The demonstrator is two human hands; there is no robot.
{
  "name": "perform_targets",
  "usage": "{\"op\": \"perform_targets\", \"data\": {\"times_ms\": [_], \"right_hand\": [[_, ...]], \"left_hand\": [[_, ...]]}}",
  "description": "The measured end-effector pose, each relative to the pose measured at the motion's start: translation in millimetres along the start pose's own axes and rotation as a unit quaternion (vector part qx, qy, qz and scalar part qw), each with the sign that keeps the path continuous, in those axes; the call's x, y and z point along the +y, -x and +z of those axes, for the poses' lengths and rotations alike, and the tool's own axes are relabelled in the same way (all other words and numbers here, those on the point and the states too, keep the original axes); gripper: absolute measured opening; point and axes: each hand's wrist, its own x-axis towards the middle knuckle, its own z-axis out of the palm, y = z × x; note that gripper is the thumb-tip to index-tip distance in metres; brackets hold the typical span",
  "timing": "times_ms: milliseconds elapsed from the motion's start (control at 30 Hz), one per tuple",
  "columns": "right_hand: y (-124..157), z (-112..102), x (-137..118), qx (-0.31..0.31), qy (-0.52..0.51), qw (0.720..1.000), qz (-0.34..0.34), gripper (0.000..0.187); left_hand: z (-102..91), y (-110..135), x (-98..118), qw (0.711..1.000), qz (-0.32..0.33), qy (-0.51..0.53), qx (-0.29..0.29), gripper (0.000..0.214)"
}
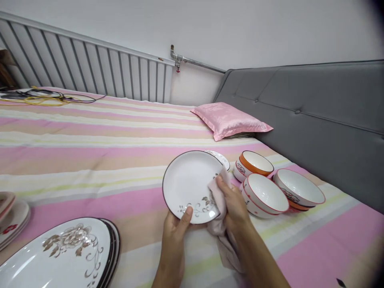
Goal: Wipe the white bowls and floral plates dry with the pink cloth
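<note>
My left hand (175, 230) grips the lower rim of a white plate with a dark rim and a brown flower pattern (189, 182), thumb on its face, holding it tilted above the striped bed. My right hand (234, 206) is closed on a pale pink cloth (219, 200) and presses it against the plate's right edge. The cloth hangs down below that hand.
Another small plate (220, 158) lies behind the held one. Three bowls (264, 194) with red and orange rims sit at the right by the grey headboard (315, 120). Large flowered oval plates (72, 252) are stacked at lower left. A pink pillow (229, 120) and cables (45, 98) lie farther back.
</note>
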Motion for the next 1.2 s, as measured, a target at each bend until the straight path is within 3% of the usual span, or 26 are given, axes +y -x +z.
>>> {"op": "perform_targets", "data": {"times_ms": [167, 333, 500, 633, 867, 1067, 1200], "right_hand": [[-2.7, -25.7, -27.3, -0.054, 0.099, 0.993, 0.041, 0.038], [0.3, -27.9, -32.9, -0.096, 0.11, 0.987, 0.061, 0.039], [0.9, -8.4, -15.9, -0.038, 0.04, 0.998, 0.015, 0.041], [10.6, 17.6, 9.9, 0.023, 0.023, 0.999, 0.022, 0.044], [33.0, 45.7, 45.0, 0.028, -0.098, 0.994, 0.028, 0.041], [18.2, 26.4, 18.9, 0.023, -0.089, 0.994, 0.063, 0.04], [2.4, -2.9, -8.7, -0.038, -0.03, 0.997, 0.06, 0.038]], "left_hand": [[-6.7, 1.2, 5.5, 0.991, -0.098, -0.084, 0.027, 0.05], [-10.1, 4.4, -4.3, 0.988, -0.146, -0.045, -0.002, 0.062], [-0.7, 3.2, -10.3, 0.993, -0.111, 0.033, 0.03, 0.06], [7.7, 3.9, -7.2, 0.992, -0.073, 0.072, 0.072, 0.058], [6.9, 2.1, -13.6, 0.991, -0.037, 0.073, 0.103, 0.046], [4.1, 5.4, -7.0, 0.998, -0.023, 0.018, 0.053, 0.055], [-0.7, 6.8, 8.4, 1.0, -0.015, -0.001, 0.021, 0.053]]}}
